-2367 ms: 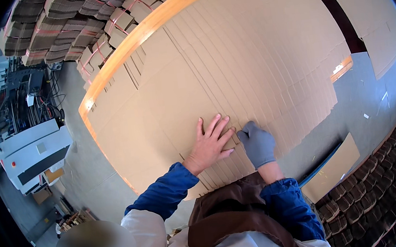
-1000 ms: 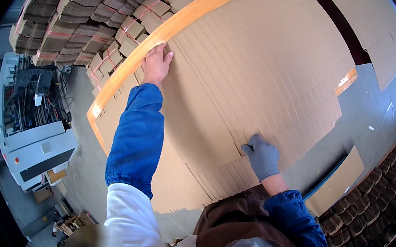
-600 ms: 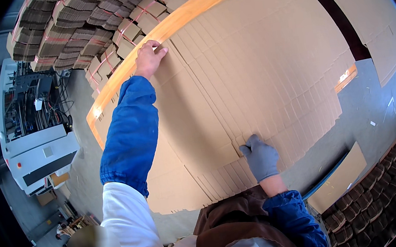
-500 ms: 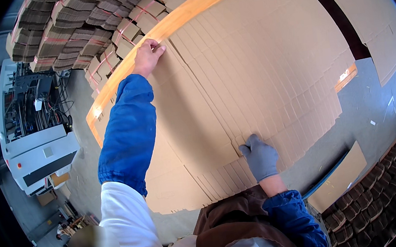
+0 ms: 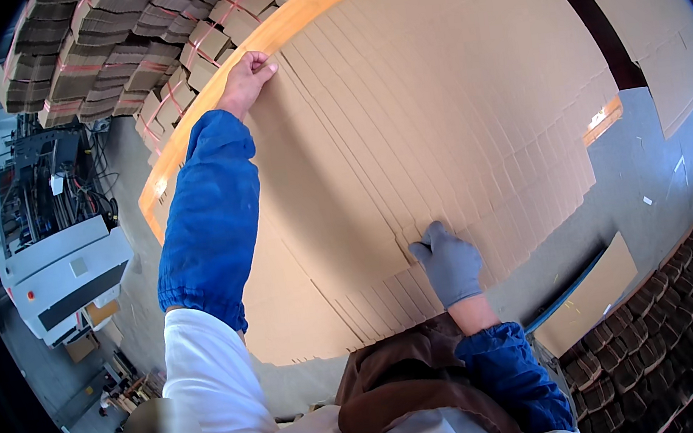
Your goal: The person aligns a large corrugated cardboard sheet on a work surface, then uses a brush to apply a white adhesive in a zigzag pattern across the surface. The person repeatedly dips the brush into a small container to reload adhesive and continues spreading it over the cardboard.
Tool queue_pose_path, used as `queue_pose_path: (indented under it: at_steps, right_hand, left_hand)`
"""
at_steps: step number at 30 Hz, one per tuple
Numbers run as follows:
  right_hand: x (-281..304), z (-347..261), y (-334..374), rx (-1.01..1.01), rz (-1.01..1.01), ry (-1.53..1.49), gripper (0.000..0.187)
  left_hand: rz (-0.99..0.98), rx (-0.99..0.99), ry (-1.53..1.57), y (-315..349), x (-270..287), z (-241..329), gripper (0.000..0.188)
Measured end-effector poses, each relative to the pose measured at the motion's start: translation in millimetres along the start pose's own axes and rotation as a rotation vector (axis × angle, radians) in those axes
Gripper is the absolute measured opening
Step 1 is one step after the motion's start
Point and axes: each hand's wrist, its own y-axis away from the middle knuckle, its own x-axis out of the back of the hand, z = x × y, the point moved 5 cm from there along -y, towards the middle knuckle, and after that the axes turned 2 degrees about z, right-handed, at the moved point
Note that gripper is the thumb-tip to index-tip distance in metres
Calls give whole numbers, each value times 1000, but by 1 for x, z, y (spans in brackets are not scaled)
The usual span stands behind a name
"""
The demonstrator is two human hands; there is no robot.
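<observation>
Broad brown cardboard sheets [image 5: 468, 83] lie overlapped like shingles across a wooden-edged table, with creases and stepped edges. My bare left hand [image 5: 247, 82], its arm in a blue sleeve cover, is at the far left end of the top left cardboard sheet [image 5: 309, 186]. Its thumb and fingers are pinched on that sheet's edge. Close to my body, my right hand [image 5: 452, 266] wears a grey glove. Its thumb and forefinger close at the near right corner of the same sheet, where the fingertips partly hide the edge.
An orange-brown wooden rim [image 5: 290, 22] curves along the table's far side. Strapped cardboard stacks [image 5: 114, 50] stand behind it. To the left is a white and black machine [image 5: 71, 273]. A loose cardboard panel [image 5: 591, 295] leans at right, beside dark stacked pieces [image 5: 668, 334].
The whole view has shifted slightly, so the table and sheets sit a little higher and further left. My right forefinger reaches out more; my left hand keeps its place on the sheet's edge.
</observation>
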Motion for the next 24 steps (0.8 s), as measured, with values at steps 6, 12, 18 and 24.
queue_pose_path:
  at_steps: [6, 12, 18, 24]
  right_hand:
    - [4, -4, 1, 2, -21, 36, 30]
    - [8, -7, 0, 4, -41, 27, 29]
    - [13, -16, -4, 39, -66, 91, 31]
    - [12, -29, -19, 87, 2, 97, 35]
  left_hand:
    - [-4, -1, -12, 5, -4, 3, 29]
    - [227, -459, -529, 75, -21, 54, 41]
    - [-86, -564, -651, 209, -82, 56, 69]
    - [-79, -485, -639, 218, -97, 42, 87]
